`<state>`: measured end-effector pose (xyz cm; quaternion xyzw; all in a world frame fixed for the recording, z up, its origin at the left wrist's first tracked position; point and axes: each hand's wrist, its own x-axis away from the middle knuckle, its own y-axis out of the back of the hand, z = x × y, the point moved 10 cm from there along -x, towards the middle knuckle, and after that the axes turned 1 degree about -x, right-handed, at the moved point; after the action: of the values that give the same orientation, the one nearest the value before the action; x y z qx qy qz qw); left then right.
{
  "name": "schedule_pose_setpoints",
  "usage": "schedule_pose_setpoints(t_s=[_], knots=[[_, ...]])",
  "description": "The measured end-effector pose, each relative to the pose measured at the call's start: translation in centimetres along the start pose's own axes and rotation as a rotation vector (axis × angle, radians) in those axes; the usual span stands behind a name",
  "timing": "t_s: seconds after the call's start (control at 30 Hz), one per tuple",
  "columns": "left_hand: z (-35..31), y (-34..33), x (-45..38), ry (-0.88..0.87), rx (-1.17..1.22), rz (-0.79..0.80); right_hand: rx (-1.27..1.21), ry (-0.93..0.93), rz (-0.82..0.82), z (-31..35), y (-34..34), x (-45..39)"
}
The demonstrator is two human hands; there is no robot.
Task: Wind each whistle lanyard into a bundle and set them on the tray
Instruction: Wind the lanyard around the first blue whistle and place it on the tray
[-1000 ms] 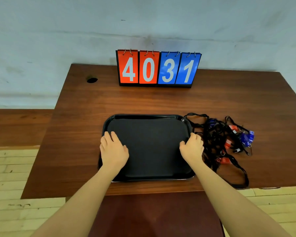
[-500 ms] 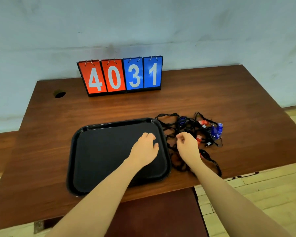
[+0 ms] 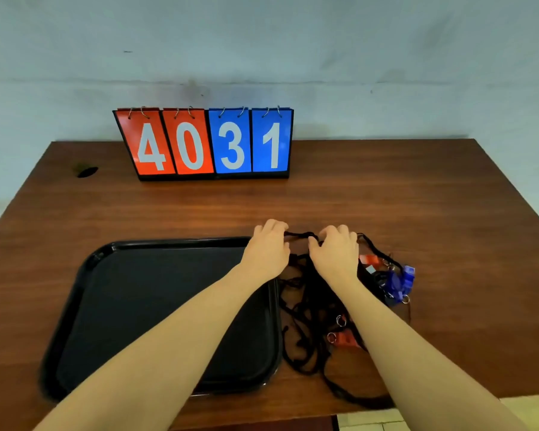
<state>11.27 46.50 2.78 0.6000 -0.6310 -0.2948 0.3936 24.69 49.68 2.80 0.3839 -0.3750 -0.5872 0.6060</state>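
Observation:
A tangle of black whistle lanyards (image 3: 305,321) lies on the table just right of the black tray (image 3: 156,306). Blue whistles (image 3: 399,281) and red whistles (image 3: 344,339) with metal rings stick out of the pile. My left hand (image 3: 268,253) and my right hand (image 3: 335,253) are side by side at the far end of the pile, fingers curled down onto one black cord (image 3: 301,234) that runs between them. The tray holds nothing.
A flip scoreboard (image 3: 206,143) reading 4031 stands at the back of the wooden table (image 3: 386,197). A cable hole (image 3: 86,171) sits at the back left. The table's front edge is close under my arms; the wall lies behind.
Both hands left the tray and moved right and away from me onto the far end of the lanyard pile, where they took hold of a cord. The camera view shifted.

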Motion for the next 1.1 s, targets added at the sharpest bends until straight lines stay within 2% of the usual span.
schedule_pose_setpoints(t_s=[0.17,0.27,0.43,0.57,0.77,0.93,1.1], knots=[[0.6,-2.0,-1.8,-0.060,-0.117,0.100,0.222,-0.050,0.060,-0.5,-2.1,-1.1],[0.8,-2.7,-2.3,-0.104,-0.157,0.086,0.166,-0.048,0.096,-0.5,-2.9,-1.1],[1.6,0.6,-1.8,-0.112,0.082,-0.139,-0.265,0.091,-0.073,1.5,-0.5,-1.2],[1.6,4.9,-0.4,-0.200,0.181,-0.305,-0.579,0.106,-0.138,2.0,1.1,-1.3],[3.2,9.6,2.3,-0.256,0.288,-0.527,-0.505,0.243,-0.047,4.2,-1.8,0.5],[5.3,10.2,3.4,-0.276,0.290,-0.572,-0.624,0.273,-0.122,4.0,-1.6,0.7],[5.3,11.0,4.2,-0.341,0.324,-0.619,-0.646,0.398,-0.316,6.0,0.0,2.2]])
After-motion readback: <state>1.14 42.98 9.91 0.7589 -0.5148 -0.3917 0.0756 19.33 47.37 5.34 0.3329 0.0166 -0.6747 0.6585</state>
